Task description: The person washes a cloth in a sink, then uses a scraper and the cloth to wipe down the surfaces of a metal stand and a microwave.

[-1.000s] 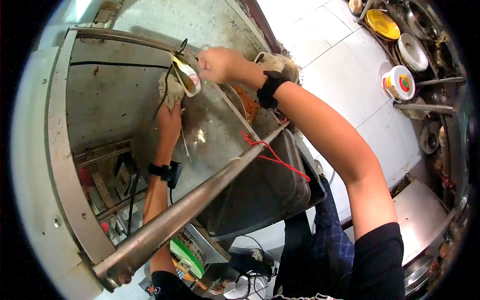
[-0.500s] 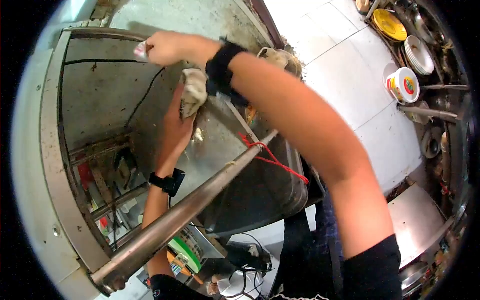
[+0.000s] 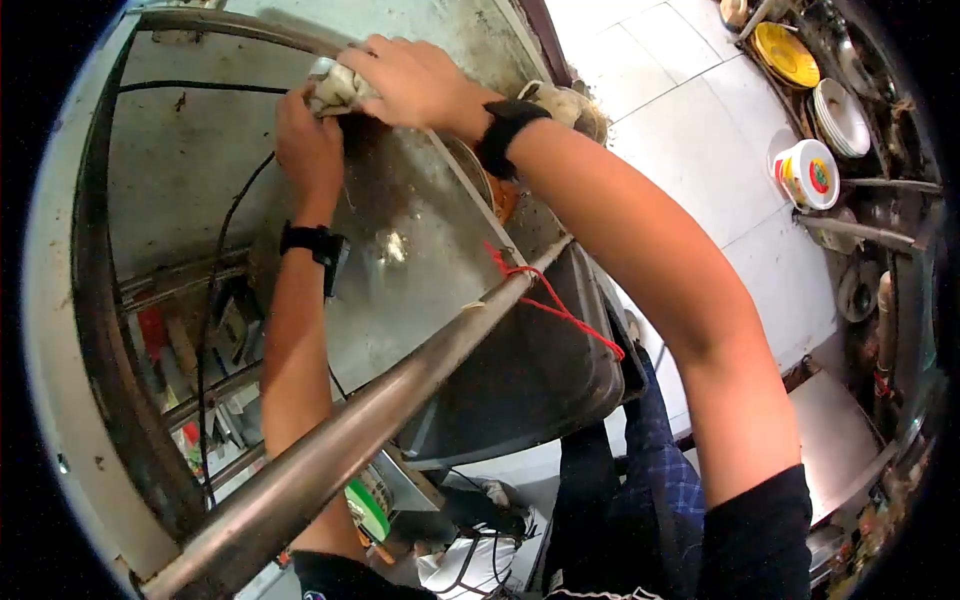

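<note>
Rag (image 3: pixel 333 90) is bunched against the top bar (image 3: pixel 230 25) of the metal frame; the right hand (image 3: pixel 415 80) closes over it from above, the left hand (image 3: pixel 308 145) grips underneath, pinning it to the steel between them.

Crumpled cloth rag (image 3: pixel 335 88) on dull, stained metal sheet (image 3: pixel 420 260).
</note>
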The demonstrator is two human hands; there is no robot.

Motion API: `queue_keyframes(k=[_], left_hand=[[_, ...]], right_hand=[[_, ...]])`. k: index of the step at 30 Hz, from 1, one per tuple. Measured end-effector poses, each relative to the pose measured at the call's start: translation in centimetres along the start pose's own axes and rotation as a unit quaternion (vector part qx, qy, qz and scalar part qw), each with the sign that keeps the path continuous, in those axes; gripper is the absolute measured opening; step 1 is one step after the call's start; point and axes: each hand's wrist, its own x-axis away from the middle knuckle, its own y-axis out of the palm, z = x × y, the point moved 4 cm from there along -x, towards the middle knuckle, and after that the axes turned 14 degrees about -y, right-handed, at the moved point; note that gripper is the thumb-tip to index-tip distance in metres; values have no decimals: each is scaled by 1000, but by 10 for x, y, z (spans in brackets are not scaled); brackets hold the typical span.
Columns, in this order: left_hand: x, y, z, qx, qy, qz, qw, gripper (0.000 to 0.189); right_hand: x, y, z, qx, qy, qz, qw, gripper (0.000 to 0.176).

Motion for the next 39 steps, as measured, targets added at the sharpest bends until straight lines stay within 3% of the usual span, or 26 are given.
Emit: queue_keyframes(k=[5,7,10,13,16,19,26,28,31,34,37,39], left_hand=[[1,8,-12,91,45,-47,994,28],[-1,7,-17,55,36,-83,994,36],[0,11,-24,71,19,-125,989,39],[2,14,-27,106,5,-147,983,39],[2,15,-26,108,-6,-167,980,41],[3,16,-26,120,-14,-176,977,43],[9,16,-26,120,-32,-214,969,44],[12,20,-28,154,-28,-190,969,39],[16,9,-16,180,-33,-179,967,36],[20,12,-19,166,-25,-184,968,38],[25,5,-13,139,-20,-181,973,40],[29,3,-11,131,-14,-174,976,41]], right_hand=[[-16,11,12,67,-67,-61,994,32],[-19,7,10,78,-81,-70,991,28],[-23,14,13,89,-55,-179,978,28],[-16,10,10,83,-90,-129,984,25],[-15,2,3,83,-57,-160,982,25],[-10,11,8,85,-84,-128,985,25],[-12,5,-1,124,-89,-120,981,8],[-9,5,-3,124,-91,-107,982,6],[-6,5,-4,125,-91,-129,979,8],[-3,8,-4,103,-57,-180,977,23],[2,2,-11,102,-62,-200,972,25],[5,2,-12,114,-76,-156,978,16]])
